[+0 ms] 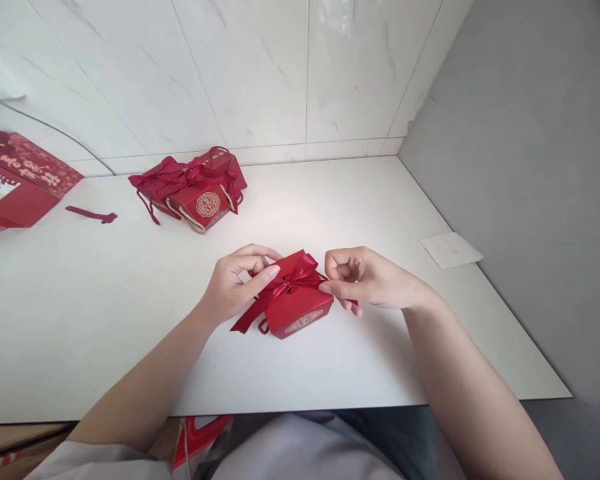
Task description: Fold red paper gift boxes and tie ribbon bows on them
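Note:
A small red gift box (300, 308) with a gold round emblem on its front sits on the white table (105, 320). A dark red ribbon (291, 281) is tied in a bow on its top, one tail hanging down to the left. My left hand (237, 280) holds the box's left side, its thumb on the top near the bow. At the right side my right hand (357, 277) has its fingers curled together, thumb and index at the ribbon by the box's edge.
Finished-looking red boxes with bows (195, 190) stand near the tiled wall. A large red carton (25, 180) is at the far left, beside a dark red strip (91, 214). White paper (451, 251) lies by the grey wall at right.

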A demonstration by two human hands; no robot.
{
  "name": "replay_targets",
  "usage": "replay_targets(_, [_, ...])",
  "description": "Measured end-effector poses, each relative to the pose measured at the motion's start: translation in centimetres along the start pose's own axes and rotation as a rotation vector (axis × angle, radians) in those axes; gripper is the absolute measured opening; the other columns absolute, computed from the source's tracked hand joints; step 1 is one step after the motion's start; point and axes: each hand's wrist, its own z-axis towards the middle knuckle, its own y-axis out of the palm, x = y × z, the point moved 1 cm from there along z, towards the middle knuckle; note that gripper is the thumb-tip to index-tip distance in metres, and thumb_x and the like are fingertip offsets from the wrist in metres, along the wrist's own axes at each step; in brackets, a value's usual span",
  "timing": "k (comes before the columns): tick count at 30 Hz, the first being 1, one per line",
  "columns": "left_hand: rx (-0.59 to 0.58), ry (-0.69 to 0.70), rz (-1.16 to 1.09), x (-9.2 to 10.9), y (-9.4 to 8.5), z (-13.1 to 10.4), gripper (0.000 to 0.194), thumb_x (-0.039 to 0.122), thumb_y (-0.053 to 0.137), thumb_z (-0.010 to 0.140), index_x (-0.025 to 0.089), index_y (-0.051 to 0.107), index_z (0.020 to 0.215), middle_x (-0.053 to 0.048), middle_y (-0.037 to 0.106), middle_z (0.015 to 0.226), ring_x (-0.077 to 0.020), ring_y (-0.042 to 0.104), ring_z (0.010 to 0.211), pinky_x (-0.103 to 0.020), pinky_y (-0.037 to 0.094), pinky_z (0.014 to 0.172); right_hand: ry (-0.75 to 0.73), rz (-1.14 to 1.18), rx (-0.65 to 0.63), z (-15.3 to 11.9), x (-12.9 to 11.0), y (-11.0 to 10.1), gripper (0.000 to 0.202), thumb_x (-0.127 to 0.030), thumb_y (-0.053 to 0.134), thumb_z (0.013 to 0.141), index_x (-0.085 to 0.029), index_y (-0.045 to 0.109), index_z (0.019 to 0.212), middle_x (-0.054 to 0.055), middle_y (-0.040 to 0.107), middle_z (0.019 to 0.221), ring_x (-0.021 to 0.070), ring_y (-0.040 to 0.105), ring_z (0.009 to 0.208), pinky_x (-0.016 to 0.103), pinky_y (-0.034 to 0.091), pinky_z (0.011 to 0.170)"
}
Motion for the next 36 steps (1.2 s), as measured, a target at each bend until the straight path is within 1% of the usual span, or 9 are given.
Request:
replay_targets(3, [0.016, -0.005, -0.046, -0.4, 0.1, 0.1, 0.042, 0.033, 0.061, 0.089, 0.016, 0.048, 0.052, -0.008, 0.068, 0.106, -0.0187, 0.066, 0.09, -0.032, 0.052, 0.081, 0.101, -0.023, -0.002, -0.1, 0.1, -0.3, 0.035, -0.042, 0.079, 0.074, -0.021, 0.051, 0.077, -0.008, 0.054, 0.052, 0.0081, 0.05, 0.04, 0.019, 0.042, 0.037])
replay_targets(5, [0.013, 0.014, -0.05, -0.4, 0.2, 0.1, 0.042, 0.032, 0.061, 0.089, 0.016, 0.047, 0.052, -0.008, 0.067, 0.106, -0.0182, 0.065, 0.09, -0.032, 0.052, 0.082, 0.132, -0.061, -0.009, -0.1, 0.1, -0.5, 0.037, -0.043, 0.08, 0.073, -0.02, 0.052, 0.072, -0.008, 0.053, 0.051, 0.0072, 0.049, 0.038, 0.018, 0.04, 0.035])
replay_targets(11, [0.022, 0.058, 0.016, 0.2, 0.2, -0.2, 0.039, 0.03, 0.061, 0.089, 0.017, 0.05, 0.053, -0.007, 0.068, 0.105, -0.0177, 0.065, 0.088, -0.033, 0.052, 0.086, 0.15, -0.089, -0.106, -0.2, -0.1, -0.4, 0.041, -0.049, 0.064, 0.086, -0.019, 0.051, 0.064, -0.005, 0.057, 0.05, 0.0074, 0.053, 0.038, 0.019, 0.044, 0.039])
replay_targets(15, [0.014, 0.065, 0.023, 0.2, 0.2, -0.2, 0.037, 0.03, 0.06, 0.089, 0.017, 0.052, 0.055, -0.007, 0.068, 0.105, -0.0177, 0.065, 0.089, -0.033, 0.052, 0.086, 0.172, -0.039, -0.152, -0.1, 0.2, -0.4, 0.039, -0.045, 0.063, 0.088, -0.018, 0.049, 0.062, -0.005, 0.058, 0.047, 0.0075, 0.052, 0.035, 0.019, 0.043, 0.036])
replay_targets(23, [-0.009, 0.044, 0.009, 0.1, 0.3, -0.1, 0.04, 0.032, 0.059, 0.09, 0.017, 0.051, 0.054, -0.007, 0.068, 0.104, -0.0175, 0.065, 0.087, -0.032, 0.051, 0.083, 0.223, -0.069, -0.128, -0.4, 0.2, -0.7, 0.034, -0.031, 0.061, 0.085, -0.019, 0.047, 0.057, -0.005, 0.056, 0.042, 0.0068, 0.047, 0.031, 0.018, 0.035, 0.032])
replay_targets(27, [-0.002, -0.004, -0.014, -0.1, 0.4, -0.1, 0.041, 0.035, 0.059, 0.089, 0.016, 0.05, 0.054, -0.008, 0.068, 0.105, -0.0178, 0.065, 0.087, -0.032, 0.052, 0.081, 0.229, -0.105, -0.144, -0.7, 0.0, -1.1, 0.035, -0.032, 0.061, 0.084, -0.02, 0.043, 0.056, -0.005, 0.054, 0.042, 0.0082, 0.049, 0.035, 0.019, 0.036, 0.035])
replay_targets(31, [0.014, -0.045, -0.089, -0.4, 0.4, 0.0, 0.042, 0.034, 0.06, 0.089, 0.016, 0.05, 0.053, -0.007, 0.068, 0.104, -0.0178, 0.065, 0.087, -0.031, 0.051, 0.078, 0.102, -0.131, -0.083, -0.6, -0.5, -1.2, 0.029, -0.043, 0.065, 0.085, -0.018, 0.059, 0.072, 0.0, 0.061, 0.061, 0.0122, 0.058, 0.055, 0.025, 0.048, 0.052])
replay_targets(33, [0.006, -0.046, -0.107, -0.4, 0.5, -0.1, 0.042, 0.033, 0.06, 0.089, 0.016, 0.049, 0.053, -0.007, 0.068, 0.104, -0.0168, 0.065, 0.085, -0.031, 0.051, 0.078, -0.025, -0.193, 0.019, -0.5, -0.7, -0.9, 0.027, -0.044, 0.066, 0.086, -0.018, 0.063, 0.078, 0.001, 0.063, 0.071, 0.0131, 0.057, 0.064, 0.026, 0.047, 0.06])
replay_targets(36, [0.019, -0.026, -0.083, -0.2, 0.6, -0.2, 0.042, 0.031, 0.06, 0.089, 0.016, 0.047, 0.052, -0.006, 0.068, 0.105, -0.0153, 0.065, 0.083, -0.031, 0.05, 0.079, -0.148, -0.276, 0.135, -0.3, -1.0, -0.1, 0.027, -0.042, 0.064, 0.089, -0.019, 0.062, 0.076, 0.0, 0.06, 0.071, 0.0126, 0.053, 0.066, 0.025, 0.041, 0.061])
